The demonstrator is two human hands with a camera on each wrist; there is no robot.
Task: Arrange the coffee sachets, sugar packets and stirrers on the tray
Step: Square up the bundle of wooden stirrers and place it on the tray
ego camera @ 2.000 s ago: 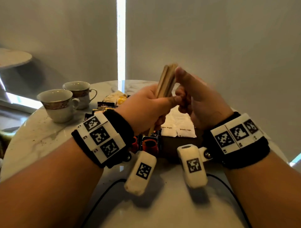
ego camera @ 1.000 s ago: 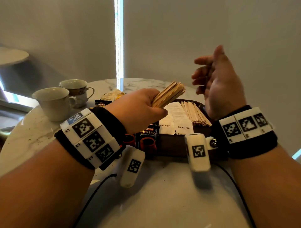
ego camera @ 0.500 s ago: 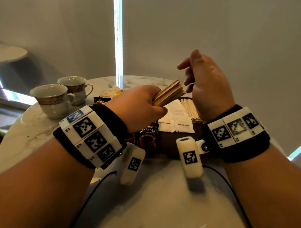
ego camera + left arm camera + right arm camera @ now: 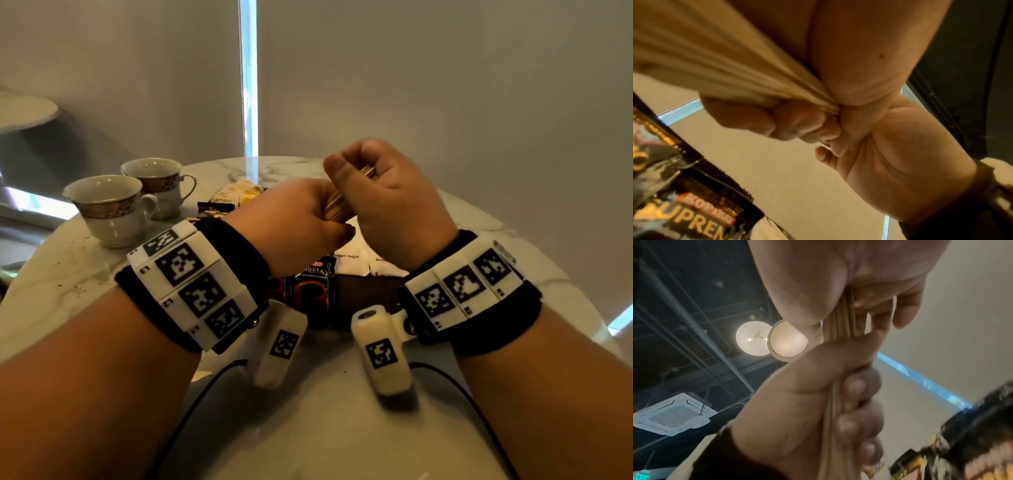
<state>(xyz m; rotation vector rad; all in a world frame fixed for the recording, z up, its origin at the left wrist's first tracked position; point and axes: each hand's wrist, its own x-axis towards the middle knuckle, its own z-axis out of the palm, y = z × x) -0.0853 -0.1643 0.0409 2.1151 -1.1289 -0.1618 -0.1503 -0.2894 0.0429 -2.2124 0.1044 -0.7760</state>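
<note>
1. Left hand [image 4: 291,222], centre of the head view: fingers curled round a bundle of wooden stirrers [image 4: 334,205], gripping it. Bundle is held in the air above the tray [image 4: 363,291], not resting on anything.
2. Right hand [image 4: 387,202], just right of the left hand and touching it: fingers and thumb closed on the upper end of the same bundle. Right wrist view shows thumb on one side, fingers on the other, sticks between them.
3. Stirrers: thin flat pale-wood sticks, packed tight in parallel, tilted up toward the right of the frame. Only a short stretch shows between the two hands; the ends are hidden.
4. Tray: dark brown, lower centre of the frame on the white marble counter [image 4: 85,274], mostly hidden behind the wrists.
5. On the tray: a black coffee sachet [image 4: 313,281] with red and gold print, left of white "brown sugar" packets [image 4: 349,257]. Sachet and packets lie flat, side by side.
6. More dark sachets [image 4: 214,209] sit on the counter beyond the left hand; a yellow wrapped item [image 4: 236,192] lies behind them.
7. Two patterned teacups [image 4: 109,209], upper left of the frame, next to each other on the counter.
</note>
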